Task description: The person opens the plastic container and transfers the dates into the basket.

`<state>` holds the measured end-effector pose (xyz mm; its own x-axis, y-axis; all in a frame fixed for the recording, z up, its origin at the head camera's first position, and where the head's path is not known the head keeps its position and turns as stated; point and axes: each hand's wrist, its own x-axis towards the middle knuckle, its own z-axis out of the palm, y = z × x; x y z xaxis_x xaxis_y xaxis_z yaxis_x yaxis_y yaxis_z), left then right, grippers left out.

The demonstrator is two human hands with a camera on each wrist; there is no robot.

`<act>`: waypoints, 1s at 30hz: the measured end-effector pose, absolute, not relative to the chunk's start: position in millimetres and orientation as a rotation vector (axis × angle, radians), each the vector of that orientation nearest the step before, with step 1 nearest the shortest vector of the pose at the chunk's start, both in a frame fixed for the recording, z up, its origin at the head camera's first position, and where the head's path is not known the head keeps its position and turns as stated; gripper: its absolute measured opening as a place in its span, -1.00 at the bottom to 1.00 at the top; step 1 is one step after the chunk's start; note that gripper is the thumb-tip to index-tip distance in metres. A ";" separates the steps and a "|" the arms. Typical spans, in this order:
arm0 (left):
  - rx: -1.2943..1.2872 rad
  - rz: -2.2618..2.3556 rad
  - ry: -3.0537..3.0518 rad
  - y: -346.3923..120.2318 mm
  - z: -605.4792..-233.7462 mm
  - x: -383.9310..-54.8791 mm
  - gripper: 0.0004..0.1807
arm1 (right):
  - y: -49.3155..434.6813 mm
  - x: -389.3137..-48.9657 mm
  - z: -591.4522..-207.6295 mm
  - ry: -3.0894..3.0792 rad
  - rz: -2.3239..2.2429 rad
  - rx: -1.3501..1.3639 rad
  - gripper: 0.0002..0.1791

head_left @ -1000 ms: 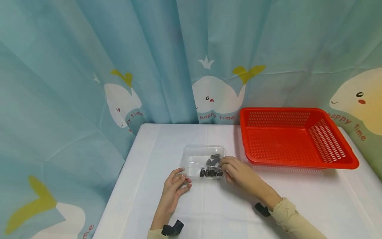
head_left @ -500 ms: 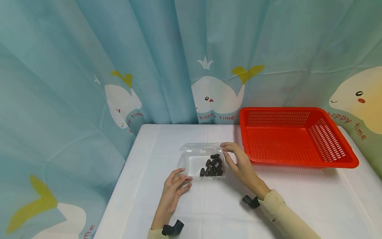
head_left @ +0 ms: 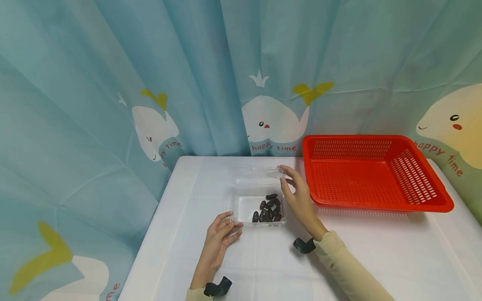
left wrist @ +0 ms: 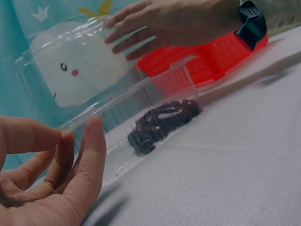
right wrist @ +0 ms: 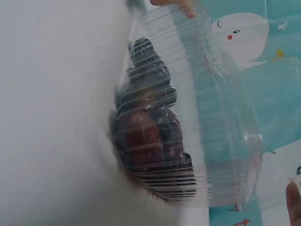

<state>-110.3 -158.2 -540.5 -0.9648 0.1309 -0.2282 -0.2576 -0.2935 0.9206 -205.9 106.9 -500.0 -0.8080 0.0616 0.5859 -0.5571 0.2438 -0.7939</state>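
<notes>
A clear plastic hinged box [head_left: 241, 205] stands on the white table with its lid [head_left: 254, 175] raised at the back. Dark, glossy oval pieces [head_left: 269, 209], resembling dates, are heaped in its right half; in the right wrist view the reddish-brown pieces [right wrist: 141, 136] show through the ribbed wall. My left hand [head_left: 220, 236] pinches the front left corner of the box between thumb and fingers. At the lid's right corner is my right hand [head_left: 299, 196], its fingers fairly straight and touching the lid edge, as the left wrist view shows of that hand [left wrist: 164, 26].
A red perforated plastic basket [head_left: 350, 179] sits on the right side of the table [head_left: 199, 184], close to the right hand. Behind the table hangs a blue curtain [head_left: 203, 104] printed with whales. Black wrist cameras [head_left: 218, 287] are strapped to both wrists.
The lid has swung up and back from over the dark pieces, with my right hand moving away from me along with it. My left hand has stayed at the front left corner.
</notes>
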 end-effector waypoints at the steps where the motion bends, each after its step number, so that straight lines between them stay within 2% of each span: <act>1: -0.153 2.343 1.702 -158.1 -540.4 -110.4 -0.42 | 106.2 -207.6 -500.5 -2.019 1.605 0.431 -0.55; 14: -0.179 2.357 1.695 -156.7 -538.4 -109.3 -0.42 | 105.9 -229.3 -515.7 -2.234 1.623 0.117 -0.74; 30: -0.284 2.393 1.659 -153.2 -537.0 -111.3 -0.47 | 100.3 -235.7 -529.2 -2.310 1.756 -0.070 -0.63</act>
